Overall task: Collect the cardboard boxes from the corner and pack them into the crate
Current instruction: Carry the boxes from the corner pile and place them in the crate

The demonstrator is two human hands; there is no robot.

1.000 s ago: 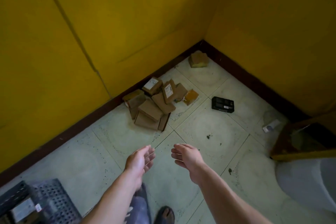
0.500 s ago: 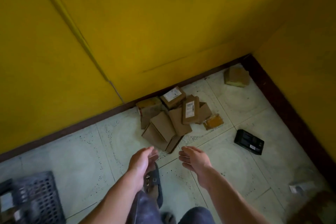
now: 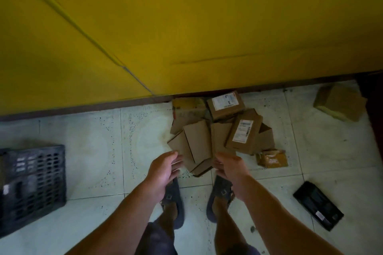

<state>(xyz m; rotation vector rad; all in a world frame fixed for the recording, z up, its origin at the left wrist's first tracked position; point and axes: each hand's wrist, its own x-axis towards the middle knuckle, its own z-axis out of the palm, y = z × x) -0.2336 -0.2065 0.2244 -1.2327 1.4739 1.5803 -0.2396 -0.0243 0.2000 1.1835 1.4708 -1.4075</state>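
Note:
A heap of several brown cardboard boxes (image 3: 199,141) lies on the tiled floor against the yellow wall; two carry white labels (image 3: 244,133). One more box (image 3: 339,105) lies apart near the corner at far right. A small crumpled tan packet (image 3: 272,158) rests at the heap's right edge. My left hand (image 3: 163,168) reaches toward the heap's near left side, fingers apart and empty. My right hand (image 3: 228,164) is at the near right side of the heap, fingers spread, holding nothing. The dark plastic crate (image 3: 33,180) stands on the floor at far left.
A flat black box (image 3: 318,205) lies on the floor at lower right. My two feet in dark sandals (image 3: 220,194) stand just short of the heap. The yellow wall with a dark skirting (image 3: 83,107) runs behind everything.
I have stepped closer to the heap and both hands have moved forward to its near edge. The crate now shows more fully at left. Neither hand holds anything.

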